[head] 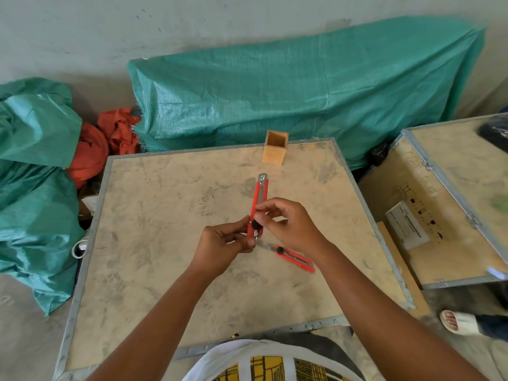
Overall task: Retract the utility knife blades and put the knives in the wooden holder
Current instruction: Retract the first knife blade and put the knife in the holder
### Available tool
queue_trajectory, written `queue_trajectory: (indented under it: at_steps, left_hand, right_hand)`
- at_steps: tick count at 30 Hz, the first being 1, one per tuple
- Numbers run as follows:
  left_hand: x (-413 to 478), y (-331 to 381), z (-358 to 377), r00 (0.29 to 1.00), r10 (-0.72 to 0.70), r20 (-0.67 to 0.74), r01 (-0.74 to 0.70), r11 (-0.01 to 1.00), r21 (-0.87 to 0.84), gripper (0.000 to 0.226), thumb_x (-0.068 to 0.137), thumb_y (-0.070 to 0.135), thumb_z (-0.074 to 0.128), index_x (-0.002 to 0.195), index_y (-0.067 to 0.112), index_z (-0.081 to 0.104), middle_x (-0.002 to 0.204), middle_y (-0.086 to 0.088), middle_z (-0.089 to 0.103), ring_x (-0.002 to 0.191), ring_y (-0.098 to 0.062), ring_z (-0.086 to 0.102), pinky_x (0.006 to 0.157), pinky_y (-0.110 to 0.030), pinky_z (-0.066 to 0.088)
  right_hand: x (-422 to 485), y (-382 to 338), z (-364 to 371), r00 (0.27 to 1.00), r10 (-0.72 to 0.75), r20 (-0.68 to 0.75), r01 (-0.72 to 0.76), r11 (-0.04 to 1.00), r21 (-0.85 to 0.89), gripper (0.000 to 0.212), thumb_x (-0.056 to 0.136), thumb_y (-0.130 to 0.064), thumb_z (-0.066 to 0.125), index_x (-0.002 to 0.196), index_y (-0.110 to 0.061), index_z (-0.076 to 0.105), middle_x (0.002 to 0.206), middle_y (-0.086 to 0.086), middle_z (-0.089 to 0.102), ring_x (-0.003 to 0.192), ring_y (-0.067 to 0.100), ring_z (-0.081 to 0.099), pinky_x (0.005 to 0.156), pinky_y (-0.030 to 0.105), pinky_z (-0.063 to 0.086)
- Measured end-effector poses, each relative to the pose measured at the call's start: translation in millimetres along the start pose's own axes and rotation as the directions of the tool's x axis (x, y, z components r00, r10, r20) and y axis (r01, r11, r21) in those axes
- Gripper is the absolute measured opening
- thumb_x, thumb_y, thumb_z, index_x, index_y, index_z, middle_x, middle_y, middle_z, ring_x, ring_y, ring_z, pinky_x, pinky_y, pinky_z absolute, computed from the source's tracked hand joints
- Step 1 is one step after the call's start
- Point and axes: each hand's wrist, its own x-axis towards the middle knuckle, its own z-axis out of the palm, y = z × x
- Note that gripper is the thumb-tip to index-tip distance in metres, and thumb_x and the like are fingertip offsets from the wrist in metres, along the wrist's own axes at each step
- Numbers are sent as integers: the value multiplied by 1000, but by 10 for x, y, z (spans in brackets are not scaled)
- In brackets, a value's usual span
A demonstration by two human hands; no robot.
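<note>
I hold a red utility knife (259, 196) upright over the middle of the crate top, its metal tip pointing away from me. My left hand (222, 246) grips its lower end. My right hand (288, 224) pinches the body near the black knob. A second red utility knife (295, 259) lies flat on the board just right of my hands, partly hidden by my right wrist, with its blade out toward the left. The square wooden holder (275, 148) stands open and upright at the far edge of the board.
The work surface is a plywood crate top with a metal rim (90, 243). A second crate (453, 204) stands to the right. Green tarps (288, 92) and orange cloth (110, 138) lie behind and left. Another person's sandalled foot (457, 321) is at lower right.
</note>
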Motion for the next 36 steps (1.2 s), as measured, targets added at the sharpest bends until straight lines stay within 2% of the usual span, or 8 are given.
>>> queue_trajectory:
  at_steps: [4,11,15,19,25,29,32,36]
  left_hand:
    - [368,50,195,1000,7,-11,-6,999,43,52,75,-11,76,121,11,69,96,-7,79,80,-20,72,78,-36,62]
    - [1345,300,559,999,31,-13,-29,991,130,53,77,-8,74,122,21,68,98,1,79,84,-29,73,76,-32,63]
    - [2057,400,646,999,39,-33,-29,965,261,55,76,1,79,128,13,64,106,5,75,82,-15,74,77,-24,60]
    - [2843,433,618,996,53,-67,-15,881,473,65,71,17,87,130,22,62,117,6,68,100,-9,66,84,-25,50]
    - [3815,275,560,999,-44,29,8,672,740,107,67,22,89,153,22,25,157,-6,36,142,-26,37,112,-42,33]
    - [4173,110,558,976,-172,134,-7,589,808,124,68,18,89,156,24,2,164,-11,11,149,-33,20,117,-45,24]
    - [4291,27,546,955,-232,183,-12,588,809,120,71,16,86,156,22,1,158,-14,32,142,-35,36,110,-42,34]
    - [4296,-116,544,973,-193,128,47,705,708,116,65,13,89,155,21,15,149,-10,47,139,-29,42,110,-40,39]
  right_hand:
    - [324,92,-280,998,14,-55,-11,998,55,28,92,-11,71,119,-19,73,99,-8,74,84,3,72,75,21,58]
    - [1221,239,-848,994,35,-105,-27,997,78,31,91,-7,72,110,-30,75,109,2,75,95,20,75,79,33,64]
    - [1867,438,-1119,984,18,-179,-11,999,40,30,88,-3,73,109,-24,77,103,5,77,92,23,75,78,39,65]
    - [2531,635,-1270,962,-9,-275,-9,998,-64,27,87,0,73,107,-16,78,104,5,77,90,16,72,82,26,59]
    - [3238,1077,-1223,941,-74,-330,6,979,-202,25,89,0,70,107,-14,78,106,4,78,92,15,71,86,28,59]
    - [3418,1390,-1133,957,-71,-280,-2,968,-250,25,88,-1,71,107,-16,78,104,3,79,91,15,73,90,32,58]
    - [3457,1506,-1101,964,-66,-257,-9,960,-280,25,88,-3,72,107,-17,79,105,2,78,91,12,70,92,28,55]
    - [3498,1579,-1065,945,-160,-286,62,944,-325,26,87,-2,72,108,-15,79,103,4,77,93,15,69,86,26,53]
